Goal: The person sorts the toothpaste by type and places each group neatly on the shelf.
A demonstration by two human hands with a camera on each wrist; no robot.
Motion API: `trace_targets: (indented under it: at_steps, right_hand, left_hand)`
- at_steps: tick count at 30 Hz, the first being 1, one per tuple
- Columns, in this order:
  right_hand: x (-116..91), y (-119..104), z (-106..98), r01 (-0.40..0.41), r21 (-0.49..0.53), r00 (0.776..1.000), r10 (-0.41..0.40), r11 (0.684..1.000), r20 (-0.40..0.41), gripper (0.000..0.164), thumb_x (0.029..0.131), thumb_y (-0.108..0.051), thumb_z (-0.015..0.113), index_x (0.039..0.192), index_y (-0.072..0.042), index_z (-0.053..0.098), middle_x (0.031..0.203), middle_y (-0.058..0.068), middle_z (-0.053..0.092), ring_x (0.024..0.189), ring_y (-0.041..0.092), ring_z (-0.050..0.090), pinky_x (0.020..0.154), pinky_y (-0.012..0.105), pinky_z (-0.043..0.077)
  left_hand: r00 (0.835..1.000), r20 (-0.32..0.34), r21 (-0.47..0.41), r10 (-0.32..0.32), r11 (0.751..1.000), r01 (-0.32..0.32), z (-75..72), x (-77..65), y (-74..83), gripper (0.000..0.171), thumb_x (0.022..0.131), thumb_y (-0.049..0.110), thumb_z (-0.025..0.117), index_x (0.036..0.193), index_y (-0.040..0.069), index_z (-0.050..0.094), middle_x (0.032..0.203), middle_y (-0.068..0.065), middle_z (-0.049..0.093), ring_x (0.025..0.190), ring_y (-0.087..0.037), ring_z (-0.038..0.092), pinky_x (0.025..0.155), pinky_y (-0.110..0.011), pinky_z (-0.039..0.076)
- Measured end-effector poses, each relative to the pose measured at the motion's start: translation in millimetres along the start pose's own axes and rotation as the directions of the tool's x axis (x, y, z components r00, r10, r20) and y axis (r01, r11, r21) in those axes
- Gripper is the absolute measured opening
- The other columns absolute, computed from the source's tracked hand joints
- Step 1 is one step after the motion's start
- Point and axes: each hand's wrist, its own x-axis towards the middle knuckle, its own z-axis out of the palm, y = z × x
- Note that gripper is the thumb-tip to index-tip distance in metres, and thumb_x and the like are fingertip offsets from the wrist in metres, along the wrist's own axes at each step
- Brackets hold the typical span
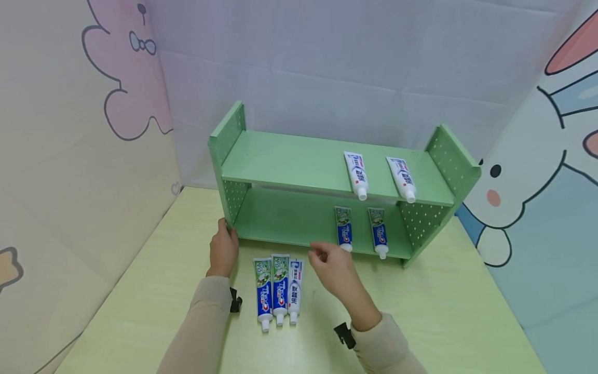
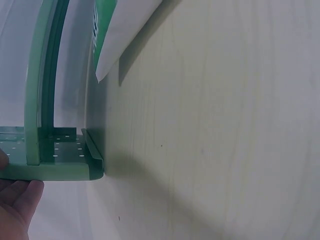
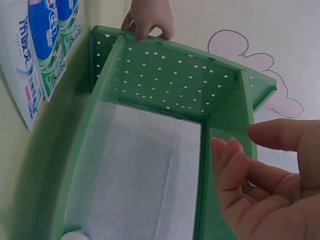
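A green two-level shelf (image 1: 289, 158) stands on the table. My left hand (image 1: 223, 250) grips the front edge of its left side panel (image 2: 60, 171), thumb on one face and fingers on the other. In front of the lower board, my right hand (image 1: 334, 267) hovers with fingers loosely curled; the right wrist view shows a gap between thumb and fingers (image 3: 232, 165) and nothing held. Between the hands lie two green-and-blue Crest toothpaste tubes (image 1: 263, 291) and one white toothpaste tube (image 1: 295, 291), side by side, caps toward me.
Two white toothpaste tubes (image 1: 357, 174) lie on the upper board's right half, caps at the front edge. Below them, two green-and-blue tubes (image 1: 378, 228) lie on the lower board. A pale curtain (image 1: 327, 67) hangs behind, and cartoon-painted walls flank the table (image 1: 154, 301).
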Motion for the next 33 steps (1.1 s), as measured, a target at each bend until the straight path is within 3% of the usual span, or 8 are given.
trace_targets:
  at_steps: [14,25,33]
  right_hand:
    - [3.7,17.1,14.2,-0.018,-0.027,1.0,0.018,0.999,0.012,0.027,0.094,-0.01,0.061,0.117,0.003,0.067,0.089,0.004,0.064,0.067,0.014,0.052,0.056,0.029,0.045]
    - [5.1,31.2,26.4,-0.03,-0.029,0.999,0.031,0.999,0.033,0.026,0.092,-0.008,0.062,0.113,0.006,0.067,0.086,0.006,0.065,0.066,0.013,0.056,0.056,0.027,0.048]
    - [6.6,39.6,34.7,-0.074,-0.032,0.995,0.076,0.997,0.061,0.028,0.091,-0.008,0.062,0.115,0.006,0.066,0.087,0.006,0.065,0.062,0.012,0.053,0.053,0.027,0.046]
  left_hand:
    - [1.0,-0.001,-0.001,-0.001,1.0,0.001,-0.1,-0.3,0.0,0.032,0.103,0.008,0.046,0.132,-0.002,0.038,0.107,-0.037,0.06,0.089,-0.049,0.064,0.068,-0.057,0.049]
    - [1.0,-0.002,0.006,-0.012,1.0,0.012,1.4,0.4,0.8,0.032,0.103,0.008,0.046,0.132,-0.002,0.039,0.109,-0.037,0.06,0.09,-0.048,0.064,0.068,-0.056,0.049]
    - [0.999,0.004,0.009,-0.036,0.999,0.036,0.7,0.3,2.1,0.033,0.103,0.009,0.045,0.133,-0.001,0.038,0.111,-0.036,0.06,0.092,-0.048,0.063,0.07,-0.057,0.049]
